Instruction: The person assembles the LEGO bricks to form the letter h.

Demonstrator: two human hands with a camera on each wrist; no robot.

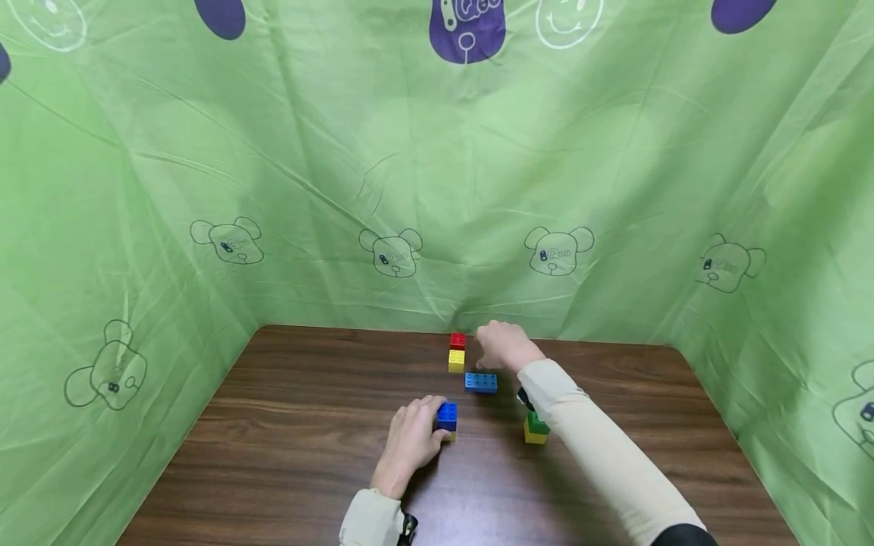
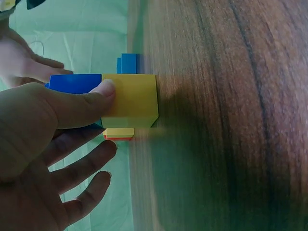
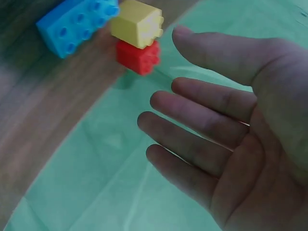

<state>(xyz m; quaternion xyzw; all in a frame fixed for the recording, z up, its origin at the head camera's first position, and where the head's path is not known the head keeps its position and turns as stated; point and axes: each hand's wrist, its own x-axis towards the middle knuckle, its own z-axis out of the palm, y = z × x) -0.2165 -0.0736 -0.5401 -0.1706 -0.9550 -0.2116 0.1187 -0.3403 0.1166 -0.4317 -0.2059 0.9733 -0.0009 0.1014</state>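
My left hand (image 1: 413, 436) pinches a small stack, a blue brick (image 1: 447, 414) on top of a yellow brick (image 2: 137, 98). In the left wrist view its thumb lies across the seam between the two, while the lower fingers spread away from the stack. Farther back, my right hand (image 1: 505, 345) holds nothing; the right wrist view shows its fingers extended and thumb apart. Nearest to it are a long blue brick (image 1: 481, 383), a yellow brick (image 3: 134, 24) and a red brick (image 3: 137, 57) right behind the yellow one.
A green brick (image 1: 538, 422) on a yellow brick (image 1: 536, 437) stands beside my right forearm, partly covered by it. Everything rests on a dark wood table (image 1: 293, 425), with a green printed curtain (image 1: 471, 189) rising along its back and sides.
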